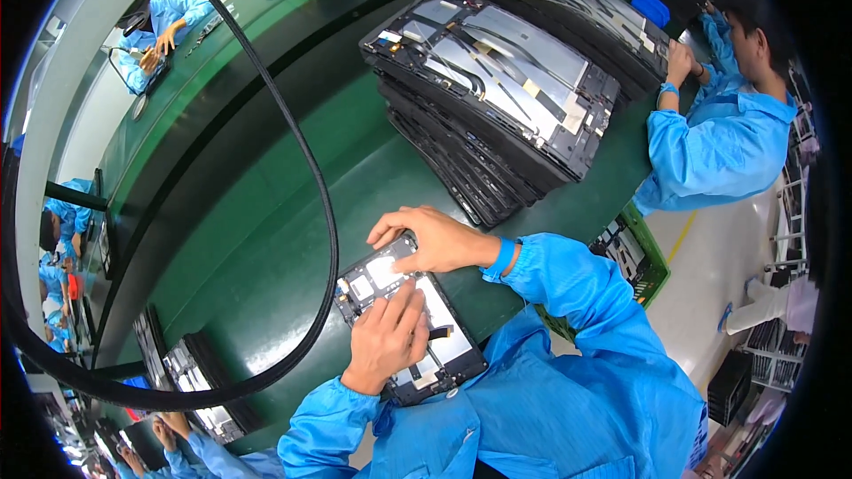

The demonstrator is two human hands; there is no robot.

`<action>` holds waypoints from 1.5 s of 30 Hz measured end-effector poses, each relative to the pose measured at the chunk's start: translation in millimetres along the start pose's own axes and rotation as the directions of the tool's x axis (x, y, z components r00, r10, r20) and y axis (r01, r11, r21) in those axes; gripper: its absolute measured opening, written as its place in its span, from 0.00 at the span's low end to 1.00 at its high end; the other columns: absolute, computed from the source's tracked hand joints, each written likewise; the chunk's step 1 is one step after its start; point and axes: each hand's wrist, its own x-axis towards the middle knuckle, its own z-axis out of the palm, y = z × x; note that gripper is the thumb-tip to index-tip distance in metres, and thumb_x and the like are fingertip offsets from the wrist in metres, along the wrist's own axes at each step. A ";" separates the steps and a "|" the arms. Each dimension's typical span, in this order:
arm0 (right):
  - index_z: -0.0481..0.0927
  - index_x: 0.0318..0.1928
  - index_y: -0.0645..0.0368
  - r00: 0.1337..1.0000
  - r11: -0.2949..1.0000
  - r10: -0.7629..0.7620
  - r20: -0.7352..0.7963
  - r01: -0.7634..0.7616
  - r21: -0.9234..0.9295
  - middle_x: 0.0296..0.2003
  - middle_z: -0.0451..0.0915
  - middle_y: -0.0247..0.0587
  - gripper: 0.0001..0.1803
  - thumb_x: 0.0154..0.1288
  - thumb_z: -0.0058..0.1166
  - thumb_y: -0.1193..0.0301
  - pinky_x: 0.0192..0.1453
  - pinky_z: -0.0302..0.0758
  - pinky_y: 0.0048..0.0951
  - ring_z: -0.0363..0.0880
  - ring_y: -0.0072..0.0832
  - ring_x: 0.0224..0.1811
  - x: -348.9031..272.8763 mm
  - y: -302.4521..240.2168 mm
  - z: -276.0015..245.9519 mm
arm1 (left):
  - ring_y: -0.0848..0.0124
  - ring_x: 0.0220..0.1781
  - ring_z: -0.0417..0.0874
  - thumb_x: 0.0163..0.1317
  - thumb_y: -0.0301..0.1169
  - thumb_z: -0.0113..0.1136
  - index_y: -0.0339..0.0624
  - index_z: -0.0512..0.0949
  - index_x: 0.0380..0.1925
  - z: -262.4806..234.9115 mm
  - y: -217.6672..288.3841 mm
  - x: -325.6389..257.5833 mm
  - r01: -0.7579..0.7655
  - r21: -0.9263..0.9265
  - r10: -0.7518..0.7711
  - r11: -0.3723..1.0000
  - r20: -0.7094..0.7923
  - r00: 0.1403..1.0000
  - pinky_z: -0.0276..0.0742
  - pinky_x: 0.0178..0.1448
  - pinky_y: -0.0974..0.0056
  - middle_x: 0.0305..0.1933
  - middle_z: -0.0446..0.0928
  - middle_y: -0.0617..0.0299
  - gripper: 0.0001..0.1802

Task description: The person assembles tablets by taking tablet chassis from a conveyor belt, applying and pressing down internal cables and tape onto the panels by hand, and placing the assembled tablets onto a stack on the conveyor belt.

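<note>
An opened tablet point(453, 342), black-framed with silver plates inside, lies tilted on the green bench close to my body. My right hand point(437, 241) holds its far end, fingers over the edge and thumb on the inner face. Over the left side of the tablet, my left hand point(387, 339) has its fingers bent and pressed together against the inner parts. Whatever sits under those fingertips is hidden. A short black ribbon cable point(440, 333) sticks out beside them. A blue band point(505, 256) circles my right wrist.
Beyond my hands rises a tall stack of opened tablets point(497, 71), with another stack point(577, 0) behind it. A thick black cable point(330, 204) loops across the left. At right, a co-worker point(719, 142) sits near a green crate point(652, 266). More tablets point(200, 372) stand at lower left.
</note>
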 end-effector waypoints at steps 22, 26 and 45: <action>0.93 0.45 0.53 1.000 0.997 -0.016 -0.004 0.016 -0.081 0.44 0.91 0.39 0.15 0.57 0.80 0.67 0.87 0.60 0.52 0.89 0.39 0.53 3.3 2.5 7.1 | 0.59 0.35 0.82 0.50 0.23 0.68 0.39 0.89 0.50 3.0 2.0 7.4 0.009 -0.013 -0.009 1.000 -0.072 0.997 0.82 0.40 0.59 0.56 0.89 0.54 0.23; 0.93 0.44 0.53 1.000 0.995 -0.019 -0.002 0.018 -0.096 0.44 0.90 0.38 0.14 0.58 0.79 0.66 0.86 0.61 0.52 0.88 0.38 0.54 3.8 2.1 7.8 | 0.58 0.35 0.82 0.50 0.22 0.67 0.39 0.89 0.50 3.3 -0.2 6.3 0.023 -0.053 -0.026 0.998 -0.070 0.997 0.82 0.40 0.59 0.56 0.89 0.53 0.23; 0.73 0.77 0.54 0.954 0.969 -0.211 0.215 0.233 -0.083 0.69 0.78 0.46 0.40 0.62 0.67 0.78 0.81 0.64 0.48 0.70 0.48 0.72 -14.8 8.2 -11.3 | 0.58 0.36 0.83 0.53 0.23 0.67 0.38 0.90 0.45 0.8 -2.1 8.8 0.070 -0.108 -0.081 0.992 -0.099 0.992 0.82 0.41 0.58 0.52 0.90 0.56 0.17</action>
